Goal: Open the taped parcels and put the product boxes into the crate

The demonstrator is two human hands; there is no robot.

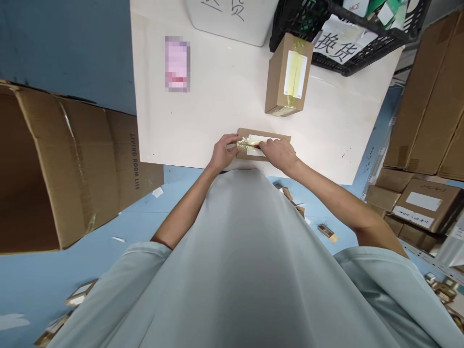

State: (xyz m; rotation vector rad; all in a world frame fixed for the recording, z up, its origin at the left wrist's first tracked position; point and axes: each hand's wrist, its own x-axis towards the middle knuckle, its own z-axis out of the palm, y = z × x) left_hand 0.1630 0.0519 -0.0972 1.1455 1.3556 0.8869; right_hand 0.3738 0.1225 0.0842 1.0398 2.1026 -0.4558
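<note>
A small cardboard box (250,156) with yellowish tape and a white label lies at the table's near edge. My left hand (224,152) grips its left end, fingers at the upper corner and thumb at the lower side. Over the label, my right hand (278,152) is closed on a small red-and-black utility knife (257,146), its tip at the tape on the box's top. Most of the knife is hidden in my fingers. Beyond, a taller taped cardboard box (274,82) stands upright on the white table (217,96).
A black plastic crate (328,65) with a paper sign stands at the back right, beside a pale lidded bin (232,29). A blurred pink item (177,63) lies at the left. A big open carton (90,159) flanks the table; stacked cartons (420,96) line the right.
</note>
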